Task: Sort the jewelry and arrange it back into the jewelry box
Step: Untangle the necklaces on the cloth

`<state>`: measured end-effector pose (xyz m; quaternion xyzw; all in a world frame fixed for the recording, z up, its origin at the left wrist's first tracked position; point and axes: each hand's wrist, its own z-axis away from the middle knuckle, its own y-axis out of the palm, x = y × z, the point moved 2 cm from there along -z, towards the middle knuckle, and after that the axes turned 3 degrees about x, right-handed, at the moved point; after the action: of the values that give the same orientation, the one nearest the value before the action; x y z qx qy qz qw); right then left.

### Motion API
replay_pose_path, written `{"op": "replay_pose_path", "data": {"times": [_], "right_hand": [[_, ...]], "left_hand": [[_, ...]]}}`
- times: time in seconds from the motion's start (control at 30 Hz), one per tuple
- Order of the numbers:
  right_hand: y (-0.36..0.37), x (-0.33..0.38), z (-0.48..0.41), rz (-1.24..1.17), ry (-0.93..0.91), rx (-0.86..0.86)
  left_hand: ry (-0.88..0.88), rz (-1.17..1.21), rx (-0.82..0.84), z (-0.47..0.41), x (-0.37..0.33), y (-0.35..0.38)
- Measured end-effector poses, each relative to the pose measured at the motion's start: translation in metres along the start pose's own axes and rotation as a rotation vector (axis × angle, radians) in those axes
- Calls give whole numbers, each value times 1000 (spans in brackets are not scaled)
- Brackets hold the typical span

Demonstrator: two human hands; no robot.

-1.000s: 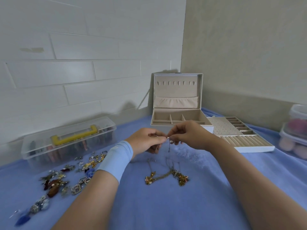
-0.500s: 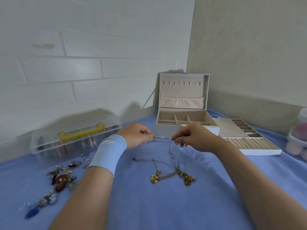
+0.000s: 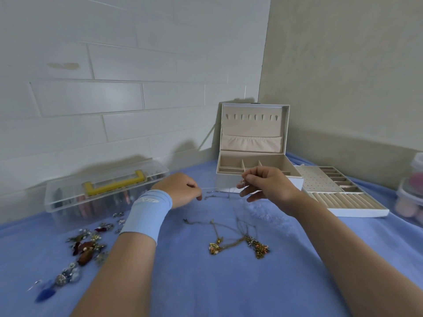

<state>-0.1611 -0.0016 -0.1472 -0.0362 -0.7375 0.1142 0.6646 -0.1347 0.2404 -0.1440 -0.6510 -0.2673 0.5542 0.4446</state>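
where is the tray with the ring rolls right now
In the head view, the tray lies flat on the blue cloth at right, just right of the open jewelry box and left of the stacked plastic tubs.

One wide-angle head-worn camera faces forward and downward. It views the blue-covered surface [image 3: 206,282] closely, toward the wall corner [image 3: 265,65].

A blue blanket [image 3: 206,289] carries open jewelry box [image 3: 251,129], tray [image 3: 315,179], clear case [image 3: 103,202], loose trinkets [image 3: 85,248] and gold necklaces [image 3: 238,244].

jewelry box [image 3: 251,143] behind necklaces [image 3: 238,243], tray [image 3: 343,197] right
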Motion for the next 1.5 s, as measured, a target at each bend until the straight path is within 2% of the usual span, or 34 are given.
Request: {"op": "replay_pose_path", "data": {"times": [0.2,0.3,0.33,0.4,0.47,0.53,0.67,0.8,1.13,1.23,1.33,1.5], "right_hand": [[8,-1,1,-111,13,47],[13,0,2,-72,-15,110],[14,1,2,-63,-30,132],[16,2,2,-65,-58,166],[17,3,3,-85,-78,187],[18,4,4,-98,-89,192],[18,4,3,-40,-94,158],[16,3,1,-29,-65,118],[18,0,4,35,53,154],[18,0,6,90,48,176],[17,1,6,170,28,154],[17,-1,6,264,9,76]], "left_hand": [[-117,-144,105,-2,4,3],[-46,-144,9,-4,-4,5],[14,-25,-50,-4,-10,6],[117,366,-80,-3,-26,10],[178,659,46,3,-43,16],[194,766,160,4,-48,24],[123,634,171,1,-37,26],[104,634,162,5,-32,19],[110,742,86,-1,-26,16],[91,888,119,-3,-24,19],[35,1024,132,-3,-22,24],[-7,995,142,-2,-23,26]]}}
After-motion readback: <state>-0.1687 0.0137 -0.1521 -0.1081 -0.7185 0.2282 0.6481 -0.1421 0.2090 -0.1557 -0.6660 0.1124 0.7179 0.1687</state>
